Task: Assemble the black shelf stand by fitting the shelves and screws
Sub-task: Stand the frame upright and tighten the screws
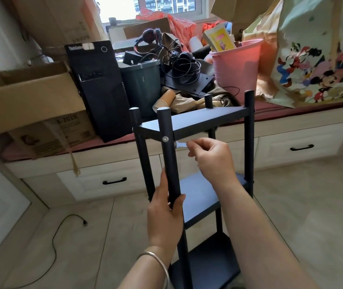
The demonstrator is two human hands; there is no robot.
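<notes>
Left hand point(165, 217) grips front post point(169, 163); right hand point(212, 158) pinches small tool point(181, 144) at top-shelf point(197, 119) screw. We reckon tightening; next needs steady turns.

the left hand point(165, 217) covers a stretch of the near post point(167, 155), and the frame's bottom edge cuts that post's foot. the small white tool point(180, 144), at three o'clock of the post's screw point(165, 139), is blurred, its tip hidden behind the post. the right hand point(212, 161) hides its other end. the bottom shelf point(210, 259) is cropped at six o'clock.
</notes>
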